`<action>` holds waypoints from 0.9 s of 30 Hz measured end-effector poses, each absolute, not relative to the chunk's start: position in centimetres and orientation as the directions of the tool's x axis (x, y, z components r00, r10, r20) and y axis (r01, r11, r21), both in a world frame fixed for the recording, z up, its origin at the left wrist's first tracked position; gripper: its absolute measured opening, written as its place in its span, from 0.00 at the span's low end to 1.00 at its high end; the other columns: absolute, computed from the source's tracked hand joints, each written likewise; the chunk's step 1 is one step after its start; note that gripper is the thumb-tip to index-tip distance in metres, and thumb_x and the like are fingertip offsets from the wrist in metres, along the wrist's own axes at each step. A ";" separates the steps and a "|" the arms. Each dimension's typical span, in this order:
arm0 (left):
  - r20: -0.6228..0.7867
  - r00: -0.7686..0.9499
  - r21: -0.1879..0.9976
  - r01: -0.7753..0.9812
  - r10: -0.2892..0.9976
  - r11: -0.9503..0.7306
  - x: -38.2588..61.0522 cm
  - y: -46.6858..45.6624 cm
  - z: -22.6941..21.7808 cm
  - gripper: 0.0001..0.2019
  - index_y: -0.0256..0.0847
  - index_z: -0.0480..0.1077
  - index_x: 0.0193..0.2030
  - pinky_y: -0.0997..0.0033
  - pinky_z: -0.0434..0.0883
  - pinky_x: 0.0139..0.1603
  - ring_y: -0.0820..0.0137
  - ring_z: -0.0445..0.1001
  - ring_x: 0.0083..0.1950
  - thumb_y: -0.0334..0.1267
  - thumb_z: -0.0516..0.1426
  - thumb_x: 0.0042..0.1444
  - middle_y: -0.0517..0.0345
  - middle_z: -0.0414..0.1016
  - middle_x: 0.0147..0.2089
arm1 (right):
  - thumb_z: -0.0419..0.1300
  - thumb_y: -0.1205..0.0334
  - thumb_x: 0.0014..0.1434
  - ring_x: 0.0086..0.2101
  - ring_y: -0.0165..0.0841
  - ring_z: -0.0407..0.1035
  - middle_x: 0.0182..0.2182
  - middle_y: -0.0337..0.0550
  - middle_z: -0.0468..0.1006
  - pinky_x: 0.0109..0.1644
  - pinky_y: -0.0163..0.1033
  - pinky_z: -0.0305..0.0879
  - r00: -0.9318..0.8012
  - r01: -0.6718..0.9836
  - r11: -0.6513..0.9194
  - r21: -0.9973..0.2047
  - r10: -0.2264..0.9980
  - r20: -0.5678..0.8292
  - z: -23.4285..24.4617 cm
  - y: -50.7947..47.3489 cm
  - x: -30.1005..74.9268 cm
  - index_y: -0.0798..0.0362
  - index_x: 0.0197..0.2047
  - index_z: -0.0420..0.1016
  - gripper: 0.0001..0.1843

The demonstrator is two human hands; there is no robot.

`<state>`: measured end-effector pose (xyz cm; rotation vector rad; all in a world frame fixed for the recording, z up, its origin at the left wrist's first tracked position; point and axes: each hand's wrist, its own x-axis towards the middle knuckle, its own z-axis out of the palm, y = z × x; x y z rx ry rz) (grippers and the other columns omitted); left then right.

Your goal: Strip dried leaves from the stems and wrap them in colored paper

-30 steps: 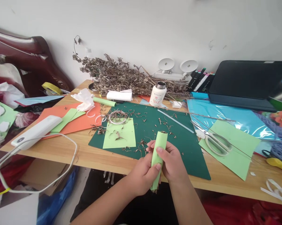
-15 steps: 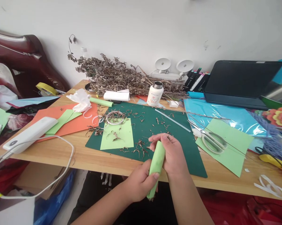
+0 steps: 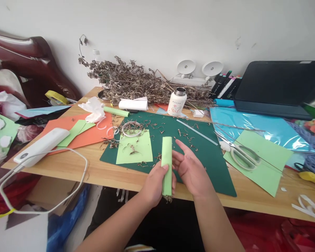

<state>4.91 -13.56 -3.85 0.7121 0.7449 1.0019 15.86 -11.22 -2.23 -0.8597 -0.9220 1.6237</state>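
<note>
Change since 0.5 s ago: right hand [image 3: 192, 171] has come off the top of the roll [image 3: 167, 157]. Its fingers are now released and spread, palm turned toward the roll, just beside it; can't tell if the thumb touches.

Left hand [image 3: 154, 185] has its fingers clenched round the lower half, so it alone carries the roll. Roll was tilted, now upright, centre of frame, over the near edge of the mat [image 3: 212, 175] and bench [image 3: 107, 173].

Dried bits [image 3: 168, 198] poke out of the bottom end. Top end uncovered; inside not visible.

Reading: wrap holds its shape w/o the second hand.

Sheet [image 3: 135, 151] lies left of the roll, scissors [image 3: 241, 155] at right, both untouched.
</note>
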 end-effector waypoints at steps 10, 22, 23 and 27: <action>-0.410 0.083 0.738 -0.554 0.908 0.384 5.4 -8.1 -2.4 0.09 0.38 0.57 0.26 0.78 0.61 0.17 0.78 0.59 0.15 0.42 0.48 0.49 0.64 0.60 0.15 | 0.57 0.51 0.45 0.56 0.40 0.44 0.59 0.39 0.45 0.54 0.47 0.50 -0.491 0.390 0.380 -0.839 0.857 0.160 -2.7 -9.8 18.0 0.41 0.57 0.47 0.37; -0.225 0.011 0.880 -0.427 0.974 0.208 4.8 0.4 -2.4 0.07 0.39 0.58 0.27 0.79 0.61 0.18 0.79 0.61 0.19 0.40 0.49 0.48 0.65 0.58 0.20 | 0.52 0.61 0.51 0.51 0.37 0.56 0.56 0.36 0.53 0.50 0.43 0.59 -0.526 0.527 0.615 -0.587 0.778 0.343 -2.1 -1.2 17.3 0.43 0.50 0.62 0.21; -0.201 0.027 0.883 -0.428 0.979 0.193 4.9 0.3 -2.9 0.08 0.39 0.58 0.27 0.80 0.61 0.19 0.79 0.62 0.20 0.41 0.50 0.48 0.65 0.59 0.21 | 0.52 0.62 0.51 0.50 0.36 0.58 0.56 0.36 0.54 0.49 0.43 0.60 -0.511 0.547 0.618 -0.565 0.781 0.359 -2.5 -1.3 17.1 0.43 0.49 0.63 0.20; -0.162 0.013 0.880 -0.451 0.987 0.150 5.0 -0.4 -4.0 0.08 0.39 0.60 0.30 0.80 0.62 0.23 0.79 0.62 0.24 0.42 0.50 0.49 0.64 0.60 0.24 | 0.48 0.67 0.52 0.46 0.37 0.62 0.54 0.38 0.58 0.44 0.43 0.63 -0.481 0.624 0.642 -0.445 0.765 0.428 -3.6 -2.0 16.7 0.45 0.48 0.64 0.19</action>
